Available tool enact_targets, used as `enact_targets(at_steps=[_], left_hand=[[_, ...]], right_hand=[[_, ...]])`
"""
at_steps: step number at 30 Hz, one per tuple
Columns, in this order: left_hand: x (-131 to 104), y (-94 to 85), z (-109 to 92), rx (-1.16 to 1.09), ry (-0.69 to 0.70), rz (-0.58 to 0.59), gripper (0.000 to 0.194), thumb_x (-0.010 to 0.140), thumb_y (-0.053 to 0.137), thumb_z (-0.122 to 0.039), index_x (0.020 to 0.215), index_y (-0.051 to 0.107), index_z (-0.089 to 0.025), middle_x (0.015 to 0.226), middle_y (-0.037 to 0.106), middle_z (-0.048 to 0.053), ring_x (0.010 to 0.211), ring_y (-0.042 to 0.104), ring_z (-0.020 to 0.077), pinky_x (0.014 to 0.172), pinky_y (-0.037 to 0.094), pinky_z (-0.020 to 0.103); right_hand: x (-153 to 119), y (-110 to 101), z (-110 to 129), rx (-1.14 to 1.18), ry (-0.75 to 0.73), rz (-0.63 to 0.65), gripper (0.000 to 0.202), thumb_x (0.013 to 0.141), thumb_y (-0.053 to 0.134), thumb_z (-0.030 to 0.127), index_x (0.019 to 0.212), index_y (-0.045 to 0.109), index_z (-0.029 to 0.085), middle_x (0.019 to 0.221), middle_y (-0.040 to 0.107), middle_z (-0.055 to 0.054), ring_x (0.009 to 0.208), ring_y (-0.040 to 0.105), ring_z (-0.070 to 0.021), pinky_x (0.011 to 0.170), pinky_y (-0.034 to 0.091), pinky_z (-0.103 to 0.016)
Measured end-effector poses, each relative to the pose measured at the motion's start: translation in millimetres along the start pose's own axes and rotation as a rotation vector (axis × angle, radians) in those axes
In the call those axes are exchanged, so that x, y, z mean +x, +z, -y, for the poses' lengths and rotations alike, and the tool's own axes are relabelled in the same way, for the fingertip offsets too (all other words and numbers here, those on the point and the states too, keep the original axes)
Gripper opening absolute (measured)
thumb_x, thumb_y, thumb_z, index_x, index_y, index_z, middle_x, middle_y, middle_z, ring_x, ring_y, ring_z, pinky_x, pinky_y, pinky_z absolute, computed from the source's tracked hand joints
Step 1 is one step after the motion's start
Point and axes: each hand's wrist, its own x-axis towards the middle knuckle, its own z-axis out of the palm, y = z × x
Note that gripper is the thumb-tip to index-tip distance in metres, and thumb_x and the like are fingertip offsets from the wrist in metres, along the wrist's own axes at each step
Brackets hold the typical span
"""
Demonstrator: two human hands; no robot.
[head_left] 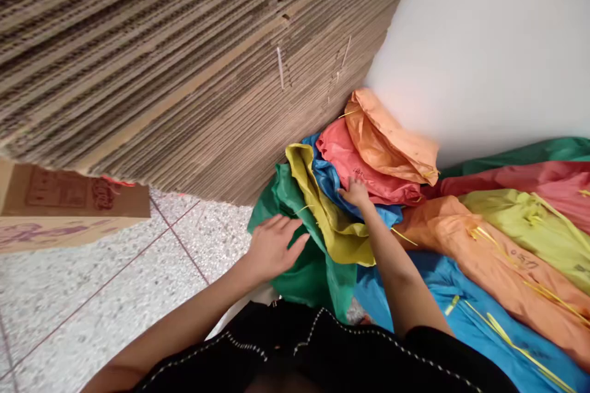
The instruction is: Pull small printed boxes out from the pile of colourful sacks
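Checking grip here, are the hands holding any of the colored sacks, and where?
Left hand lies flat on the green sack; right hand touches the red sack's edge. No clear grasp.

Top: black garment (318, 350), lower centre of frame | trim: white dotted stitching along edges | forearms: bare, unsleeved

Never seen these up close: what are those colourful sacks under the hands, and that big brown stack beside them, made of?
The sacks, like the green one under the left hand and the red one the right hand touches, look like thin woven plastic: slight sheen, crisp creases, frayed yellow strips. The brown stack appears to be matte corrugated cardboard; fluted edges show.
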Motion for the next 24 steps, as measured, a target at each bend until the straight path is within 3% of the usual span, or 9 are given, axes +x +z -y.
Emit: enact_targets(at_steps=[3, 6, 8, 10, 14, 17, 19, 22, 24], left_hand=[[70.9, 6.1, -23.3, -0.027, 0.164, 0.055, 0.04, 0.098, 0.039, -0.044, 0.122, 0.059, -0.018, 0.103, 0.07, 0.007, 0.1, 0.063, 0.0217, 0.089, 0.051, 0.035], [144.4, 46.8, -32.6, 0.185, 0.263, 0.317, 0.038, 0.097, 0.043, -0.039, 0.114, 0.064, -0.012, 0.113, 0.068, 0.014, 0.111, 0.06, 0.0267, 0.095, 0.048, 0.04], [184.5, 85.2, -31.3, 0.22, 0.296, 0.369, 0.046, 0.086, 0.062, -0.029, 0.126, 0.057, -0.005, 0.135, 0.056, 0.021, 0.129, 0.048, 0.031, 0.107, 0.039, 0.045], [211.5, 121.2, -25.5, 0.229, 0.351, 0.419, 0.061, 0.073, 0.071, -0.014, 0.131, 0.054, -0.01, 0.141, 0.053, 0.017, 0.135, 0.043, 0.0284, 0.116, 0.026, 0.047], [226.8, 158.6, -7.2, 0.251, 0.351, 0.49, 0.022, 0.071, 0.064, -0.003, 0.088, 0.072, -0.016, 0.093, 0.075, 0.008, 0.103, 0.063, 0.0242, 0.113, 0.026, 0.052], [233.6, 151.0, 1.9, 0.242, 0.329, 0.453, 0.014, 0.075, 0.061, -0.005, 0.078, 0.071, -0.014, 0.086, 0.073, 0.011, 0.093, 0.064, 0.0243, 0.1, 0.039, 0.046], [253.1, 133.7, 1.1, 0.23, 0.304, 0.381, 0.018, 0.077, 0.06, -0.007, 0.089, 0.071, -0.014, 0.095, 0.071, 0.013, 0.096, 0.063, 0.0254, 0.091, 0.042, 0.041], [303.2, 100.7, -10.6, 0.211, 0.225, 0.229, 0.03, 0.092, 0.041, -0.014, 0.106, 0.067, -0.014, 0.107, 0.068, 0.015, 0.099, 0.061, 0.0254, 0.085, 0.043, 0.039], [337.0, 80.8, -23.4, 0.189, 0.19, 0.146, 0.037, 0.098, 0.031, -0.021, 0.115, 0.063, -0.016, 0.111, 0.066, 0.013, 0.103, 0.06, 0.0242, 0.086, 0.043, 0.037]], right_hand=[[22.3, 13.5, -24.4, -0.059, 0.073, 0.021, 0.037, 0.092, 0.059, 0.042, 0.112, 0.064, 0.011, 0.114, 0.068, -0.014, 0.107, 0.064, -0.0249, 0.096, 0.047, -0.045], [39.9, -1.0, -44.0, -0.091, 0.094, -0.055, 0.029, 0.096, 0.053, 0.039, 0.107, 0.065, 0.015, 0.106, 0.07, -0.008, 0.098, 0.066, -0.0201, 0.091, 0.049, -0.04], [51.8, -26.2, -55.8, -0.103, 0.097, -0.144, 0.026, 0.097, 0.048, 0.031, 0.105, 0.067, 0.015, 0.101, 0.073, -0.01, 0.094, 0.066, -0.021, 0.084, 0.047, -0.034], [63.2, -60.5, -66.2, -0.113, 0.094, -0.255, 0.027, 0.097, 0.044, 0.027, 0.105, 0.067, 0.015, 0.101, 0.073, -0.012, 0.092, 0.066, -0.022, 0.078, 0.044, -0.031], [79.3, -139.9, -81.6, -0.132, 0.1, -0.524, 0.04, 0.099, 0.029, 0.024, 0.12, 0.06, 0.011, 0.113, 0.068, -0.022, 0.095, 0.062, -0.0231, 0.08, 0.04, -0.034], [74.2, -181.5, -81.3, -0.136, 0.047, -0.637, 0.038, 0.096, 0.038, 0.026, 0.113, 0.062, 0.003, 0.11, 0.065, -0.029, 0.103, 0.059, -0.0288, 0.085, 0.038, -0.041], [57.9, -186.6, -71.1, -0.121, -0.066, -0.669, 0.036, 0.095, 0.046, 0.033, 0.114, 0.062, 0.006, 0.116, 0.061, -0.026, 0.112, 0.054, -0.0296, 0.092, 0.037, -0.043], [21.1, -156.4, -46.3, -0.037, -0.31, -0.593, 0.033, 0.099, 0.039, 0.039, 0.108, 0.062, 0.017, 0.106, 0.066, -0.012, 0.103, 0.059, -0.0231, 0.092, 0.044, -0.038], [0.1, -118.8, -32.9, 0.042, -0.389, -0.361, 0.032, 0.1, 0.036, 0.038, 0.11, 0.061, 0.02, 0.102, 0.068, -0.008, 0.094, 0.064, -0.0202, 0.086, 0.049, -0.034]])
